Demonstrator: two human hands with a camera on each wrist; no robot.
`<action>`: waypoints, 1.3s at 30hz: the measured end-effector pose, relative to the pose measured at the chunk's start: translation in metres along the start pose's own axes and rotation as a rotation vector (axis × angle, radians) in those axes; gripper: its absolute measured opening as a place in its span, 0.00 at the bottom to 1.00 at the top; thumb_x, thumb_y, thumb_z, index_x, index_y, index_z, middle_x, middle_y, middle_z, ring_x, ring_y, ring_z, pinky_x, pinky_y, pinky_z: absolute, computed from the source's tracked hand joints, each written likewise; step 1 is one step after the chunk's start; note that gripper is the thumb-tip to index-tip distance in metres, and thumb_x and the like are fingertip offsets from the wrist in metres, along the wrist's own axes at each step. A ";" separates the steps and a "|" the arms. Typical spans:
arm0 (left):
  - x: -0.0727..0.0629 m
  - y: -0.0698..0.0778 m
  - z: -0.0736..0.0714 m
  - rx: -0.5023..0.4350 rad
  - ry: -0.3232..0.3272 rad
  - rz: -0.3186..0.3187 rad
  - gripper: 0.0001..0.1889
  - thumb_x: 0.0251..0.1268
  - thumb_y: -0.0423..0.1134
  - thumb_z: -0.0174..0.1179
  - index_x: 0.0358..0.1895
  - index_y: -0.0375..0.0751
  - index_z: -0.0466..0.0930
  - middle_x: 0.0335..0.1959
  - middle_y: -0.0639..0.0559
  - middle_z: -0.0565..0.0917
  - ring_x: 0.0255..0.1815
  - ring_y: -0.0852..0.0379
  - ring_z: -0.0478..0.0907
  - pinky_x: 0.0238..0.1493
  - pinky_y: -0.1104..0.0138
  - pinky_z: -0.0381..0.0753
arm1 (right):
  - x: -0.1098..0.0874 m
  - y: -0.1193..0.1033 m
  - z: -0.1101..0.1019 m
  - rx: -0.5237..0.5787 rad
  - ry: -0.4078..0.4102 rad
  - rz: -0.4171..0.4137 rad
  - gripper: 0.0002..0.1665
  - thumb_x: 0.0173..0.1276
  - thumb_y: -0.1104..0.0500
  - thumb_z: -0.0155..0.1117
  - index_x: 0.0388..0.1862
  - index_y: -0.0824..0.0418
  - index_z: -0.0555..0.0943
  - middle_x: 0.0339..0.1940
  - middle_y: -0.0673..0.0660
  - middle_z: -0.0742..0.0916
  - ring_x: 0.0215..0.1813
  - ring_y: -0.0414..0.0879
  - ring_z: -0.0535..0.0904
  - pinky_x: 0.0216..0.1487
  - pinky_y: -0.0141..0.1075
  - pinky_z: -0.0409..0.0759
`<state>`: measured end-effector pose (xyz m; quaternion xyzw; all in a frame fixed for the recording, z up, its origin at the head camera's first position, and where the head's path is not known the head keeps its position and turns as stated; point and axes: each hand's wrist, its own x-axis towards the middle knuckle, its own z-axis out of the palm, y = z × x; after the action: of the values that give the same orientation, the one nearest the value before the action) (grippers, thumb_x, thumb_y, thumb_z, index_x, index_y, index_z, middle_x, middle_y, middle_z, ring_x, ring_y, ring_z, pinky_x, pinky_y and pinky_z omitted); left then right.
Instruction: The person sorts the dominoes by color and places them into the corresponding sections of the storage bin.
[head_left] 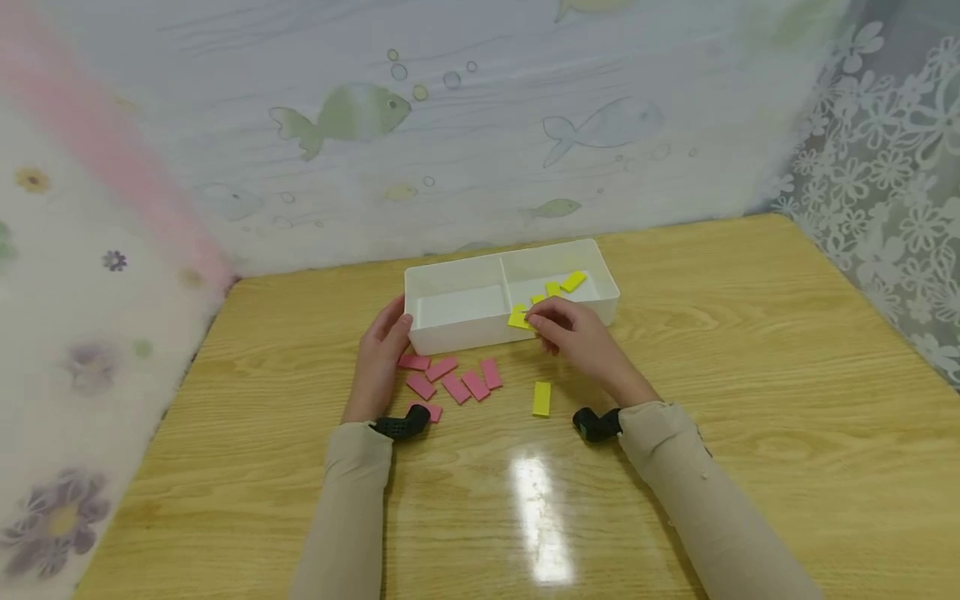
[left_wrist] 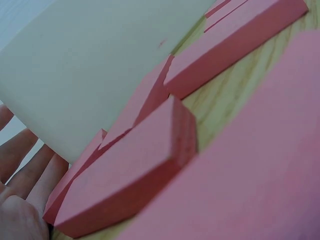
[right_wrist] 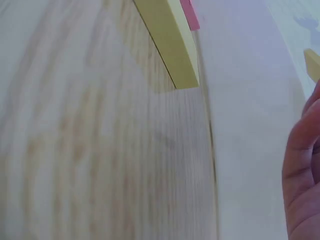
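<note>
A white two-compartment box [head_left: 453, 333] stands on the table. My left hand [head_left: 381, 358] rests against its left end, the thumb by the front corner; in the left wrist view the fingers [left_wrist: 31, 162] look fairly straight. Over the front wall, near the divider, my right hand [head_left: 570, 333] pinches a yellow block [head_left: 517, 318] between thumb and fingertips. Several yellow blocks [head_left: 573, 282] lie in the right compartment, partly hidden by that hand. Another yellow block [head_left: 542, 399] lies on the table before the box. Several pink blocks [head_left: 455, 388] lie near my left hand.
The wooden table [head_left: 480, 517] extends to both sides of the box. A wall with painted fish [head_left: 360, 112] rises behind it. A flower-patterned curtain or panel [head_left: 892, 167] hangs at the right. Each wrist wears a black camera strap [head_left: 405, 423].
</note>
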<state>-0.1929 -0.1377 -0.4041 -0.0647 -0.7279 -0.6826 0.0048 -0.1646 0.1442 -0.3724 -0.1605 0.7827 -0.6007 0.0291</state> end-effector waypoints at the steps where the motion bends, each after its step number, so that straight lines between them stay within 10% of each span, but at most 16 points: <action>1: 0.000 0.001 -0.001 0.006 0.002 0.003 0.27 0.66 0.48 0.48 0.66 0.46 0.59 0.65 0.50 0.61 0.64 0.52 0.58 0.61 0.60 0.60 | 0.000 -0.002 0.000 0.002 0.008 -0.003 0.11 0.68 0.60 0.51 0.43 0.65 0.75 0.28 0.69 0.76 0.30 0.62 0.71 0.32 0.52 0.72; 39: 0.001 0.002 0.001 -0.007 -0.002 -0.026 0.28 0.65 0.50 0.49 0.66 0.47 0.58 0.66 0.52 0.60 0.64 0.56 0.59 0.61 0.61 0.60 | 0.002 0.013 -0.026 0.157 0.296 0.103 0.16 0.68 0.56 0.51 0.50 0.65 0.73 0.46 0.66 0.76 0.34 0.53 0.78 0.34 0.39 0.76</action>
<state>-0.1932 -0.1369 -0.4018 -0.0558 -0.7262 -0.6852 -0.0050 -0.1759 0.1706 -0.3775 -0.0272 0.7363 -0.6747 -0.0435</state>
